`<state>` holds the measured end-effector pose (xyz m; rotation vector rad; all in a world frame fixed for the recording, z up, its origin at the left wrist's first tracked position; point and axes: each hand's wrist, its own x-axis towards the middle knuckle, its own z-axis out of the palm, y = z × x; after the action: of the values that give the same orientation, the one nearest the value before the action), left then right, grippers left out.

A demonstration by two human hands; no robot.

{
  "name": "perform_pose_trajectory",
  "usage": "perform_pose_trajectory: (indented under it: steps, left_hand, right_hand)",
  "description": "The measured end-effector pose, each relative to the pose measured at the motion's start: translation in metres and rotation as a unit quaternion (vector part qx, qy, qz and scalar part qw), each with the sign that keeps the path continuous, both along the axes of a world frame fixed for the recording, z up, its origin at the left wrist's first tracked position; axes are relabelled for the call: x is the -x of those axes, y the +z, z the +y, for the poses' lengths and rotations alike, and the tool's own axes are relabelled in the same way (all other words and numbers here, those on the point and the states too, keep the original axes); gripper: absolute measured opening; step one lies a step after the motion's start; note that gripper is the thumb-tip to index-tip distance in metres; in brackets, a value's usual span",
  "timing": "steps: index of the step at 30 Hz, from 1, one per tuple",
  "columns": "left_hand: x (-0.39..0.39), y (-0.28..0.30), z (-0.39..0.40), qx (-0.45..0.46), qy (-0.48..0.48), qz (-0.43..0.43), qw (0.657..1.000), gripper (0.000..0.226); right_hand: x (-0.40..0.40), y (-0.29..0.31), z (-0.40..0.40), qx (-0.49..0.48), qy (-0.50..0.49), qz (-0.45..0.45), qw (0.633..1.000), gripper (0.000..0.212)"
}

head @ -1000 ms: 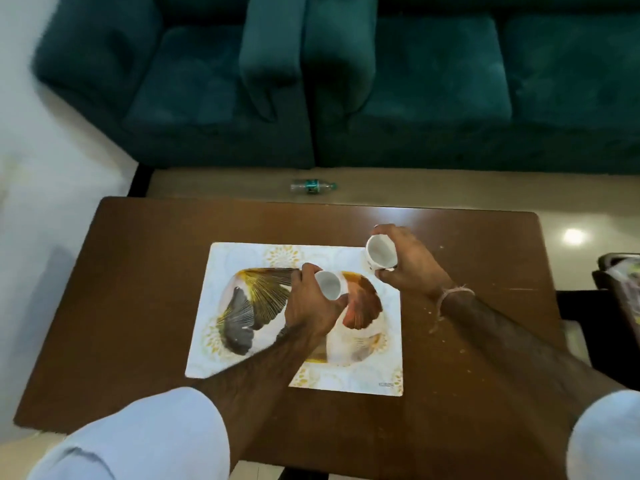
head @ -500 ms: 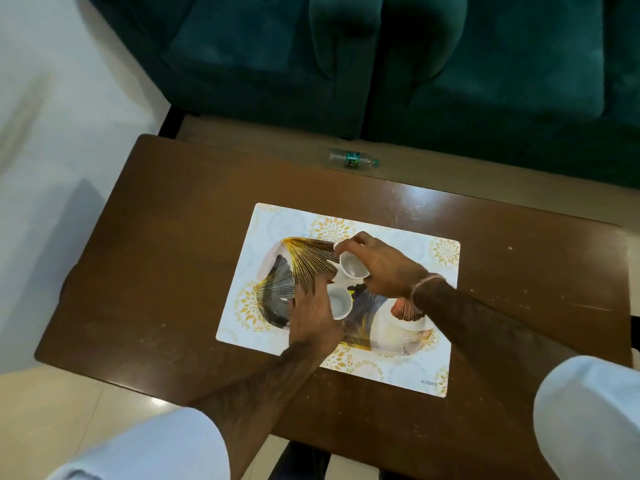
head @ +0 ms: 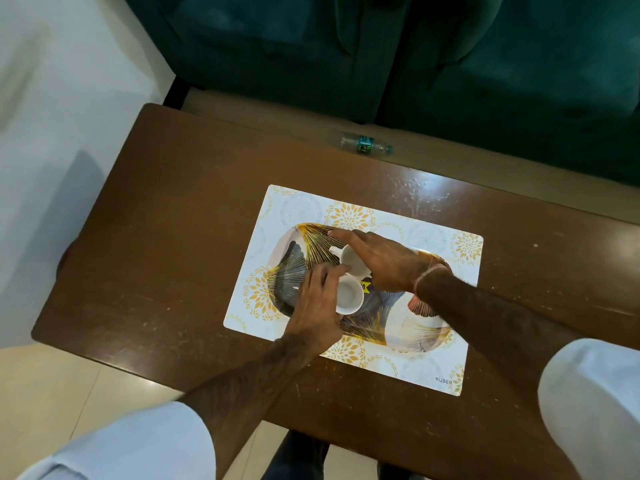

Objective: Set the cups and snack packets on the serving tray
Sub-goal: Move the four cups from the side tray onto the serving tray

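An oval serving tray [head: 412,327] with a gold and grey fan pattern lies on a white placemat [head: 298,209] on the brown table [head: 180,216]. Two small white cups stand side by side near the tray's middle. My left hand [head: 315,306] grips the nearer cup [head: 349,298] from its left side. My right hand [head: 381,261] holds the farther cup [head: 351,261], whose handle points left. A small yellow and black label [head: 365,285] shows between the cups and my right hand. No snack packet is clearly in view.
A plastic water bottle [head: 365,145] lies on the floor beyond the table's far edge, in front of a dark green sofa [head: 381,57]. A white wall stands at the left. My legs show below the table's near edge.
Both hands brought the cups down from the air onto the tray and set them close together. The camera has tilted down and moved closer over the table.
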<state>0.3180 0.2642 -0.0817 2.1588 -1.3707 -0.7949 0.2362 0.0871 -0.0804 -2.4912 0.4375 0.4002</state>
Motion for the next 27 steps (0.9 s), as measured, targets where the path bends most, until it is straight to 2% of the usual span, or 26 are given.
perform_pose_trajectory:
  steps: [3,7,13,18,27]
  left_hand:
    - [-0.005,0.002,0.001,0.013,-0.015,-0.03,0.999,0.096]
    - [-0.016,0.009,-0.004,0.012,-0.006,-0.019,1.0,0.096]
    - [-0.029,0.039,-0.034,0.002,0.021,-0.021,1.0,0.074]
    - [-0.04,0.096,-0.076,0.035,0.036,-0.031,0.998,0.06]
    - [-0.038,0.256,-0.163,0.122,-0.002,-0.06,0.991,0.06]
  right_hand:
    - [0.005,-0.003,0.002,-0.004,0.001,0.001,1.0,0.118]
    - [0.013,0.0,0.004,-0.025,-0.054,-0.002,0.998,0.125]
    - [0.019,0.034,-0.009,-0.025,-0.138,-0.012,0.99,0.097]
    - [0.024,0.095,-0.033,0.009,-0.205,-0.063,0.977,0.074]
    - [0.053,0.261,-0.084,0.065,-0.303,-0.152,0.939,0.063]
